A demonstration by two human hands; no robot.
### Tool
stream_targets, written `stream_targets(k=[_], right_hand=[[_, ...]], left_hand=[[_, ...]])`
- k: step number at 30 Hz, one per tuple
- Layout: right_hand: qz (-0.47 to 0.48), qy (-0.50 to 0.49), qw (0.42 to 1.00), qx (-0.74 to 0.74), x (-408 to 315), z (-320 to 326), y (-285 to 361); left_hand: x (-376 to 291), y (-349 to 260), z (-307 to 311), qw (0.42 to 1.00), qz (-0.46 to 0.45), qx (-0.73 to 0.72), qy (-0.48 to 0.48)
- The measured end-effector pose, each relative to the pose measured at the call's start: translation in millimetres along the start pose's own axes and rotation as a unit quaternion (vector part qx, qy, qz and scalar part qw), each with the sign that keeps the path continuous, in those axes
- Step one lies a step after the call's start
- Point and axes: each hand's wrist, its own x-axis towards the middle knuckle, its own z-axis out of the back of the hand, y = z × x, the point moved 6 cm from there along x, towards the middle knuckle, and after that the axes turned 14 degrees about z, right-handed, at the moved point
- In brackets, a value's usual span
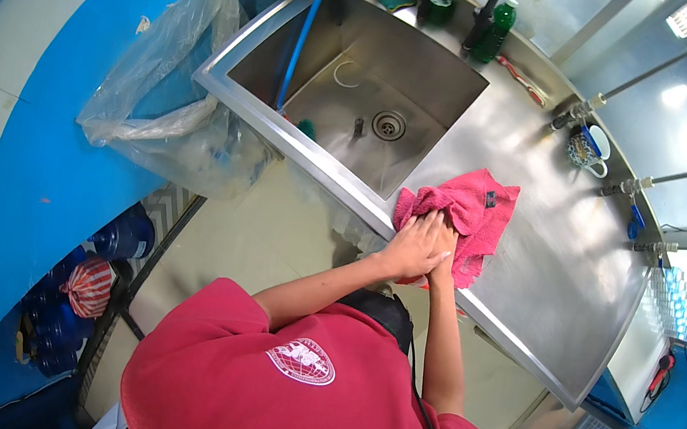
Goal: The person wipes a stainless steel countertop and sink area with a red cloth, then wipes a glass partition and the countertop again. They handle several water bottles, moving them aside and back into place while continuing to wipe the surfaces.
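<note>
A pink terry towel (487,219) lies bunched near the front edge of a stainless steel sink counter (554,272), just right of the sink basin (352,106). My right hand (446,246) is pressed onto the towel, its fingers partly hidden by the folds and by my other hand. Crossing over it, my left hand (413,247) lies on the back of the right hand, with its fingertips at the towel. How far the left fingers curl cannot be made out. A small dark tag shows on the towel's far part.
A blue pole (312,23) leans in the basin. Along the back stand a green bottle (502,25), a red-and-white brush (522,80), a patterned mug (586,147) and valves (571,113). A clear plastic bag (160,79) hangs left; blue water jugs (129,235) sit below.
</note>
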Motion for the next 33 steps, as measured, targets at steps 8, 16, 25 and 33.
stream_targets(k=[8,16,25,33], right_hand=[[-0.116,-0.055,0.989,-0.068,-66.3,68.0,-13.6],[-0.164,-0.137,0.976,-0.049,-144.9,79.9,-41.5],[-0.208,-0.227,0.949,-0.07,-140.0,87.8,-37.5],[-0.237,-0.202,0.947,-0.074,-137.6,94.0,-34.9]], left_hand=[[14.2,8.7,-4.1,0.993,0.083,0.027,0.074],[65.2,8.2,-32.6,0.977,0.061,0.186,-0.082],[171.7,18.0,-15.2,0.969,0.065,0.166,-0.172],[235.1,24.8,10.2,0.984,0.045,0.062,-0.159]])
